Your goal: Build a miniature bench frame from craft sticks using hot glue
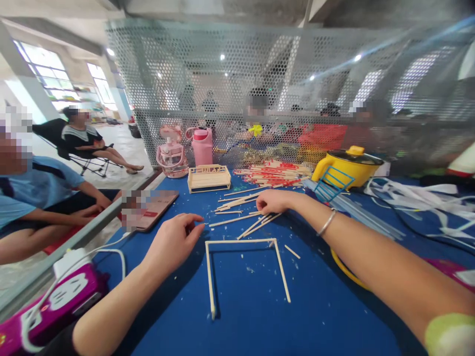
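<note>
On the blue tabletop (245, 326) lies a three-sided frame (241, 241) of thin wooden sticks, its gap facing me. My left hand (176, 240) hovers by the frame's far left corner, thumb and forefinger apart, with nothing visible between them. Beyond the frame, my right hand (276, 201) reaches into a loose group of plain wooden sticks (235, 218). Its fingers are curled closed at the stick ends; the fingertips are partly hidden. One short stick (292, 251) is to the right of the frame. Farther back stands a small stick-built model (209, 178).
Behind are a heap of red-marked sticks (274, 173), a yellow pot (349, 168), a blue wire rack (334, 184) and pink bottles (202, 146). A phone (158, 210) and purple power strip (70, 296) lie left. Mesh panel (222, 89) closes the back; a person (48, 193) sits left.
</note>
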A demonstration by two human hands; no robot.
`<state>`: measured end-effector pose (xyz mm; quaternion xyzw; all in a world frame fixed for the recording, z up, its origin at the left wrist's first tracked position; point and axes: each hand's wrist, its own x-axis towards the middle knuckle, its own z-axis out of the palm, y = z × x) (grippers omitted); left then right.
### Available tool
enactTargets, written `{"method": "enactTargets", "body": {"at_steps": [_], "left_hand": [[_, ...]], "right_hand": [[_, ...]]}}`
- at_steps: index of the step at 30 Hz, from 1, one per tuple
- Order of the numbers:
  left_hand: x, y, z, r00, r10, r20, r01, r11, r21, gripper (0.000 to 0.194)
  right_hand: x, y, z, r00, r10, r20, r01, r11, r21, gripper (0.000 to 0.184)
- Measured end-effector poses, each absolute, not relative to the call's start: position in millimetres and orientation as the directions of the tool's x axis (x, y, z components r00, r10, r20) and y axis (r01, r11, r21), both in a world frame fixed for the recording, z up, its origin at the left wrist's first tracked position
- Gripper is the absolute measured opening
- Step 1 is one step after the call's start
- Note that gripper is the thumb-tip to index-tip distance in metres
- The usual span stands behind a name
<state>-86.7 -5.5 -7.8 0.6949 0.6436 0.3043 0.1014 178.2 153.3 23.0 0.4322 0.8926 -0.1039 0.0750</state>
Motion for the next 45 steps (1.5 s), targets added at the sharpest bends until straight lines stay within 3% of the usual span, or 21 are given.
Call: {"method": "enactTargets", "body": {"at_steps": [7,18,22,24,26,28,29,31,33,38,45], "left_hand": [[-85,-6,-9,0.006,0.965,0.263,0.868,-0.135,0.477,0.032],[-90,-5,-8,-0.011,0.956,0.292,0.891,-0.123,0.437,0.033],[-95,-4,1,-0.104,0.908,0.406,0.870,-0.115,0.480,0.034],[-89,-15,11,-0.208,0.833,0.513,0.828,-0.130,0.545,0.035],[-71,-39,21,-0.312,0.765,0.563,0.742,-0.174,0.648,0.035],[-42,-72,23,-0.289,0.817,0.499,0.609,-0.246,0.755,0.032],[-25,-89,20,-0.157,0.899,0.410,0.549,-0.265,0.792,0.028],[8,-114,8,0.191,0.947,0.258,0.504,-0.320,0.802,0.023],[34,-123,-6,0.329,0.924,0.196,0.579,-0.361,0.731,0.024],[56,-91,-16,0.136,0.969,0.205,0.702,-0.241,0.670,0.028],[62,-56,-19,0.005,1.000,0.025,0.621,-0.022,0.784,0.046]], "right_hand": [[160,157,25,-0.647,0.754,-0.110,0.762,0.639,-0.103,0.027],[138,157,5,-0.700,0.713,-0.047,0.711,0.689,-0.139,0.009],[152,135,18,-0.660,0.748,0.066,0.732,0.661,-0.169,0.013],[170,108,28,-0.612,0.772,0.171,0.733,0.636,-0.242,0.016],[193,71,31,-0.522,0.805,0.282,0.638,0.588,-0.497,0.015],[215,31,26,-0.461,0.849,0.260,0.484,0.486,-0.728,0.025],[224,12,20,-0.447,0.867,0.219,0.442,0.427,-0.789,0.031],[238,-19,5,-0.384,0.908,0.168,0.395,0.326,-0.859,0.040],[245,-39,-9,-0.306,0.945,0.117,0.400,0.239,-0.884,0.036],[244,-58,-27,-0.320,0.937,0.138,0.389,0.263,-0.883,0.019],[241,-61,-35,-0.370,0.907,0.202,0.380,0.346,-0.858,0.018]]}}
